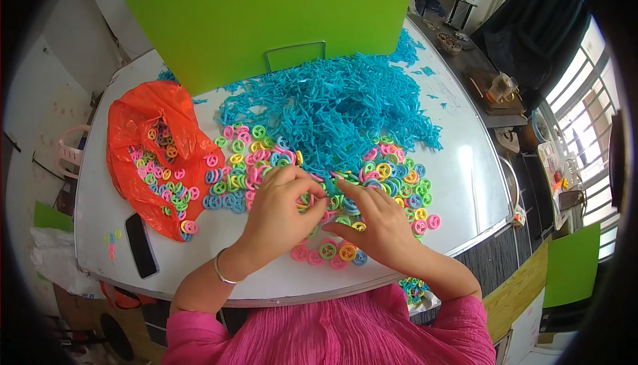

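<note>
left hand [279, 209] + right hand [379, 222]: fingers meet over small colourful plastic rings [262, 159] on white tabletop [465, 185] | what they pinch is hidden, can't tell | blue plastic sticks [332, 106] heaped far side

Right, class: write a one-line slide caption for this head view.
Two hands, left hand and right hand, sort pastel plastic rings beside a blue stick pile and an orange bag.

Table [465, 185] bearing all items, upright board [266, 19] at far edge, heap of plastic sticks [332, 106] before it, small wheels [252, 166] nearer, plastic bag [149, 146] holding wheels at left, phone [141, 245] before bag, both hands [279, 212] on wheels at centre.
</note>
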Available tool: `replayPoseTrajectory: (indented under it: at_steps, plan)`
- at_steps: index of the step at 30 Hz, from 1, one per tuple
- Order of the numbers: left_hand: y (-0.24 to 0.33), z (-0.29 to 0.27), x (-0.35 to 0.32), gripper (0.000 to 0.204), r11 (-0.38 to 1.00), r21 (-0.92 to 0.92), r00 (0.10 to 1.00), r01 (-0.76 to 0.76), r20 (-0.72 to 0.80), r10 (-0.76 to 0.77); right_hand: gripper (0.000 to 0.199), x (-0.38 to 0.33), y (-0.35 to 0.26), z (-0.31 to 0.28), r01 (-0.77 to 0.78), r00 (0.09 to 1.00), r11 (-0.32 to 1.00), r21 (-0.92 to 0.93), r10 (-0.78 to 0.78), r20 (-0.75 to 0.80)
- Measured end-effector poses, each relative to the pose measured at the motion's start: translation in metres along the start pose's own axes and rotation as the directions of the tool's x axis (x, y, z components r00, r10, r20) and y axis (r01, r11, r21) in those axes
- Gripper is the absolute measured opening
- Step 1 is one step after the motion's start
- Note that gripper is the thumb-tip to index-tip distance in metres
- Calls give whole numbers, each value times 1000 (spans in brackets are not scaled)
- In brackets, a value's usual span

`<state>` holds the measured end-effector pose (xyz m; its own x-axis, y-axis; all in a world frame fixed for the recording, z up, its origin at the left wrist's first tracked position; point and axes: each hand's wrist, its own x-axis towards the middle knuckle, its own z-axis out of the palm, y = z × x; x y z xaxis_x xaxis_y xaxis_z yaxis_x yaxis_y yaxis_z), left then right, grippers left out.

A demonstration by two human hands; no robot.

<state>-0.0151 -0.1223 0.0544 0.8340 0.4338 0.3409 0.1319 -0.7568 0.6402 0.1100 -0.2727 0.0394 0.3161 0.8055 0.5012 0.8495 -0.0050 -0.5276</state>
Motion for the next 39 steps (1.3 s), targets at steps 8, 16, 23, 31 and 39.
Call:
replayPoseTrajectory:
  at_steps: [8,16,23,31,39]
  plan:
    - [-9,21,9,11,937,-327,992,121,68,-104,32,2,27,4,-8,995,994,107,18,-98]
    - [-35,40,16,24,936,190,951,-298,-30,309,30,0,47,-10,-217,973,876,431,229,25]
    - [-23,35,14,14,870,-437,973,230,72,-221,28,2,49,-13,-434,881,505,746,412,233]
    - [-19,37,8,18,429,-792,896,435,332,-296,25,-3,56,-9,-552,817,279,786,373,441]
    - [-15,35,1,24,108,-799,783,591,538,-311,24,1,51,-11,-176,984,735,654,127,122]
